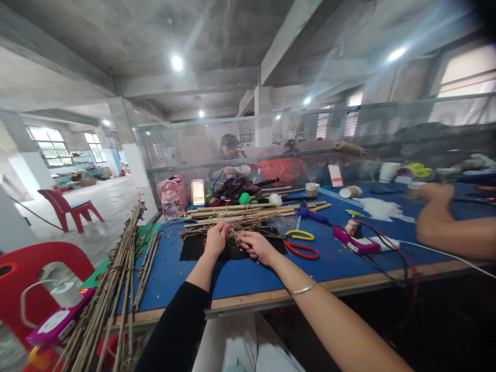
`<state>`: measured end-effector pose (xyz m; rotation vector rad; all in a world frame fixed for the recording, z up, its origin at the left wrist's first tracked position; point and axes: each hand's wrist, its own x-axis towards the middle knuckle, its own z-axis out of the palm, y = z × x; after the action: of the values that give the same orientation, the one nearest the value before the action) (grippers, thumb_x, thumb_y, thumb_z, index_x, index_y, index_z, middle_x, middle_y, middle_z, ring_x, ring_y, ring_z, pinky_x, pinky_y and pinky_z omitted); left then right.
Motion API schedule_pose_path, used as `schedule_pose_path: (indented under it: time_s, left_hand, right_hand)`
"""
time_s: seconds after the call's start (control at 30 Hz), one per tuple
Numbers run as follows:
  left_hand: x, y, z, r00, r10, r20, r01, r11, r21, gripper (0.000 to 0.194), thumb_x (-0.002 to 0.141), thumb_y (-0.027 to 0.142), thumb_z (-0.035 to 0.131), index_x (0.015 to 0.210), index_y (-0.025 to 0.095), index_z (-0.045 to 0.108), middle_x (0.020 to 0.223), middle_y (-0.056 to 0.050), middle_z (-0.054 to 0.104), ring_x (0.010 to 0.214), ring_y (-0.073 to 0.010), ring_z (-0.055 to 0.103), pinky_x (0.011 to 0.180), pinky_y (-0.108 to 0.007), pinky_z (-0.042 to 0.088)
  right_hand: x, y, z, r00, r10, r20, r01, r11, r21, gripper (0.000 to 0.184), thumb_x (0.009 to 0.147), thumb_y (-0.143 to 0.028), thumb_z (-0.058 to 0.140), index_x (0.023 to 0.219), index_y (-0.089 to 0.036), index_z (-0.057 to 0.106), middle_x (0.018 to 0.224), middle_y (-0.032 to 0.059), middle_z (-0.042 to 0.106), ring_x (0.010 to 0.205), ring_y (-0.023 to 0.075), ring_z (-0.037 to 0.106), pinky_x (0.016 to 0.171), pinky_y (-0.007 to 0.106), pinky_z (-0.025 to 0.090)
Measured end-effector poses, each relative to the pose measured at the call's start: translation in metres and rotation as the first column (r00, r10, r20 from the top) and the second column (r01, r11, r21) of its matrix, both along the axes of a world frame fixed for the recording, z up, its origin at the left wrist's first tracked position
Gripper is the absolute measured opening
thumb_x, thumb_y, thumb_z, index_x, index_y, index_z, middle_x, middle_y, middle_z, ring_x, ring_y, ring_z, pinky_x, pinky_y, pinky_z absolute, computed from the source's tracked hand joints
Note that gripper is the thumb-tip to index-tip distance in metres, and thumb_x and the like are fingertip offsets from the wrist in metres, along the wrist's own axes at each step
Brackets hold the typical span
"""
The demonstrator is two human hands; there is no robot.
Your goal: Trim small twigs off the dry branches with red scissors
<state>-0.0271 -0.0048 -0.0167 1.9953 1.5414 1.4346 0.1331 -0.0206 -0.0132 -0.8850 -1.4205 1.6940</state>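
Observation:
My left hand (217,239) is closed at a heap of dry brown twigs (234,237), its fingers pressed onto some of them. Just to its right, my right hand (256,247) pinches at the same heap; the exact bits between its fingertips are too small to tell apart. Under the twigs lies a black cloth (190,250) on the blue tabletop (170,279). Scissors with one yellow and one red handle (302,250) rest at the cloth's right edge. Behind the heap, several long pale sticks (248,211) lie crosswise.
Long dry stalks (116,279) lean over the table's left end. A blue glue gun (312,214) and a purple power strip (354,241) with cables lie to the right. Another person's arm (453,227) reaches in there. A perforated metal screen (201,150) stands behind.

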Motion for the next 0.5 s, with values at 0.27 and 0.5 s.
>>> schedule_pose_path:
  time_s: [0.27,0.5]
  left_hand:
    - [-0.003,-0.003,0.004,0.978,0.047,-0.201,-0.026,0.994,0.108,0.027,0.084,0.027,0.039,0.066,0.017,0.056,0.059,0.0,0.05,0.058,-0.011,0.042,0.057,-0.021,0.03]
    - [-0.012,0.002,0.003,0.974,0.182,-0.131,-0.17,0.98,0.101,0.025,0.083,0.026,0.04,0.075,0.017,0.062,0.071,-0.006,0.061,0.068,-0.0157,0.052,0.066,-0.025,0.035]
  right_hand:
    - [0.006,0.005,-0.004,0.998,-0.016,-0.065,0.015,1.0,-0.014,0.017,0.066,-0.031,0.053,0.075,-0.019,0.048,0.043,-0.0113,0.034,0.031,0.0012,0.016,0.032,0.015,0.007]
    - [0.008,0.008,-0.006,0.998,-0.005,-0.065,0.003,1.0,-0.028,0.014,0.067,-0.03,0.05,0.076,-0.019,0.048,0.039,-0.0126,0.026,0.031,0.0022,0.012,0.032,0.016,0.006]
